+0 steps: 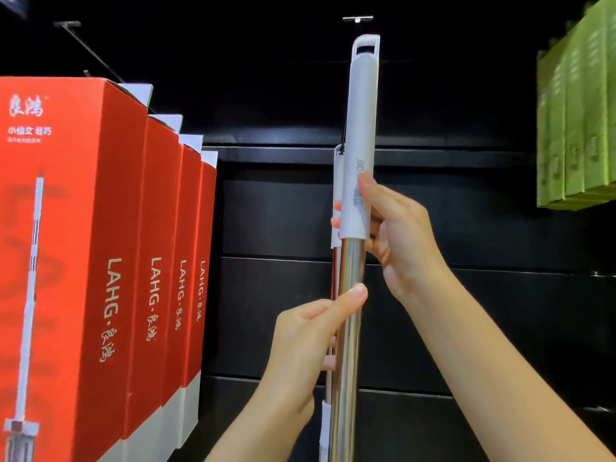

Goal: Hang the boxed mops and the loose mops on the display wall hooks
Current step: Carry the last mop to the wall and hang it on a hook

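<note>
Holding a loose mop (361, 135) upright in the head view, you have both hands on its handle. Your right hand (396, 235) is curled around the base of the pale grey plastic sleeve, thumb pressed on its front, where the sleeve meets the shiny metal pole. Your left hand (310, 335) sits lower on the pole, thumb and fingers wrapped around it. The mop's hanging loop at the top sits just below a metal wall hook (357, 19) on the black display wall (450, 211); the hook does not yet appear to pass through the loop.

Risk, as a judgement: the loop opening is narrow and held high overhead, so a slight tilt could make it miss the hook tip or only perch on its edge. Letting go too soon would then drop the mop. A second mop handle (337, 181) hangs just behind and left of yours, touching or nearly so, and a careless push could knock it.

Counts: two loose mop handles visible, one held. Four red boxed mops (100, 245) hang in a row left of your mop. Green boxes (580, 121) hang to its upper right, roughly four, blurred. One bare hook arm (90, 51) above the red boxes.
</note>
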Action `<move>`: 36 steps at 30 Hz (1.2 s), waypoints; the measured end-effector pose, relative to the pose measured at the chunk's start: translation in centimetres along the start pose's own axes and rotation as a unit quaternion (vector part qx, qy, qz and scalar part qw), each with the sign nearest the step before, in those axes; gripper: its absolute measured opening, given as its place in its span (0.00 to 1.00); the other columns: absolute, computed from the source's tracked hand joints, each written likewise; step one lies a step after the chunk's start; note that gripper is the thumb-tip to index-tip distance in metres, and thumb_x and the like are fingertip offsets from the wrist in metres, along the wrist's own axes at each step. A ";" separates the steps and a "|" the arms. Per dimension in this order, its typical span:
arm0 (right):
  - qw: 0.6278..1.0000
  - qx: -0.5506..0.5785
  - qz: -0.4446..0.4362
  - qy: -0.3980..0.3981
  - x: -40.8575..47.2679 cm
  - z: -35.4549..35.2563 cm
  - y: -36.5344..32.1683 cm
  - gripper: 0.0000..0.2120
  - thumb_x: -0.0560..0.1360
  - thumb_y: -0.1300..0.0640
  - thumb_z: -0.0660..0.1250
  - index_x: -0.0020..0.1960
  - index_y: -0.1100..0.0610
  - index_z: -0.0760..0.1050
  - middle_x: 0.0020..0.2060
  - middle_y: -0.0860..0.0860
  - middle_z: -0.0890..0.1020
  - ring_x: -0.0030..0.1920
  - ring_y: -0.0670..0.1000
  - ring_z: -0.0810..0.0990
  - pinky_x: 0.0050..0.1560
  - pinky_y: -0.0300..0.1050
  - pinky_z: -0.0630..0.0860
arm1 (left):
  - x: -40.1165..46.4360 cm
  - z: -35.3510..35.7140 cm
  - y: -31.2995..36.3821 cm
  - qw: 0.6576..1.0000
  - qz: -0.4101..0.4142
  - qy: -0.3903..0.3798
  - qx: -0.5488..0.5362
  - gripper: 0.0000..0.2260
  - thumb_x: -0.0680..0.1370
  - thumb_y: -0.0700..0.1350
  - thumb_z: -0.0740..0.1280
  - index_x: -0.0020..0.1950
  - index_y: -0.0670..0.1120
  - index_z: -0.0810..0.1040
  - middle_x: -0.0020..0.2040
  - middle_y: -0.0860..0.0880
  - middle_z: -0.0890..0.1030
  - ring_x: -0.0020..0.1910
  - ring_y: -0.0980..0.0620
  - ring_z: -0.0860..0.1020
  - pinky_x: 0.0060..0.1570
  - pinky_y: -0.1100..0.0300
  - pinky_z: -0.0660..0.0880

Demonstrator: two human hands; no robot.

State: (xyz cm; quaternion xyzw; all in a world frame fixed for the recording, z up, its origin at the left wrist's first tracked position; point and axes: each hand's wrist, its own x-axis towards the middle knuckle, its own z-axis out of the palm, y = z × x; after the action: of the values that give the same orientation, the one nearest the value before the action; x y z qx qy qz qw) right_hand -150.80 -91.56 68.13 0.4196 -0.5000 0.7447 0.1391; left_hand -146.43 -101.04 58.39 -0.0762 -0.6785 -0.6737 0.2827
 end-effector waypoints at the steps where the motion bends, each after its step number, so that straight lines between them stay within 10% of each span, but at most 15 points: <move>1: 1.000 0.000 0.000 -0.001 0.3 -0.1 0.1 0.07 0.76 0.48 0.65 0.48 0.51 0.78 0.45 0.54 0.85 0.39 0.49 0.85 0.41 0.42 0.82 | 0.3 0.1 0.0 1.000 0.001 0.001 0.000 0.23 0.63 0.64 0.70 0.43 0.46 0.85 0.45 0.44 0.84 0.45 0.49 0.83 0.45 0.56 0.82; 21: 1.000 -0.004 0.002 -0.009 4.7 -1.0 2.7 0.08 0.76 0.48 0.65 0.48 0.52 0.78 0.44 0.55 0.86 0.38 0.51 0.85 0.43 0.45 0.82 | 4.6 1.2 -0.4 1.000 0.007 0.022 -0.006 0.29 0.57 0.67 0.71 0.43 0.44 0.85 0.41 0.44 0.77 0.39 0.49 0.74 0.49 0.46 0.79; 36: 1.000 -0.007 0.020 0.000 6.3 -1.3 4.9 0.11 0.76 0.48 0.65 0.53 0.53 0.78 0.47 0.56 0.85 0.42 0.54 0.85 0.44 0.46 0.83 | 7.5 0.2 -2.6 1.000 0.002 0.029 0.001 0.25 0.62 0.64 0.70 0.44 0.44 0.85 0.47 0.41 0.84 0.44 0.48 0.83 0.37 0.64 0.80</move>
State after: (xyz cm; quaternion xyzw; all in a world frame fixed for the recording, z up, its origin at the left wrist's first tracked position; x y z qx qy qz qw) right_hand -158.35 -94.01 69.69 0.4087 -0.5135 0.7438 0.1270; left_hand -153.96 -103.10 59.74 -0.0578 -0.6706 -0.6744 0.3035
